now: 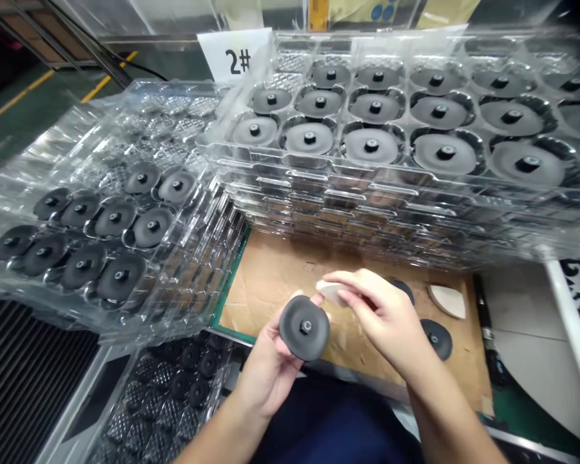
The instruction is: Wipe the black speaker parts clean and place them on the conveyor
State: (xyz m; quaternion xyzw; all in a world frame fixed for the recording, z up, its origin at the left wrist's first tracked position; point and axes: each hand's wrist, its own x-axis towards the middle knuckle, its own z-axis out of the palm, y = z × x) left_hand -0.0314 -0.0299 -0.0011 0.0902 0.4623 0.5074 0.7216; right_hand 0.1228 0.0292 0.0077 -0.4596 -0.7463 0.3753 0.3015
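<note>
My left hand (270,367) holds a round black disc with a short central hub (314,341), its hub side facing up toward me. Just to the right, my right hand (379,309) pinches a white pad (332,291) between thumb and fingers. The pad is close to the disc's upper right edge; whether they touch I cannot tell. Under both hands lies a brown cardboard sheet (265,264). Another black disc (437,338) rests on it to the right, and one more is partly hidden behind my right hand. A second white pad (447,301) lies near them.
A tall stack of clear plastic trays (328,193) filled with black discs stands behind the cardboard. To the left is another clear tray stack (183,270), partly filled. A lower tray (140,419) sits at bottom left beside a dark ribbed surface (24,374). A "2#" paper sign (217,55) stands behind.
</note>
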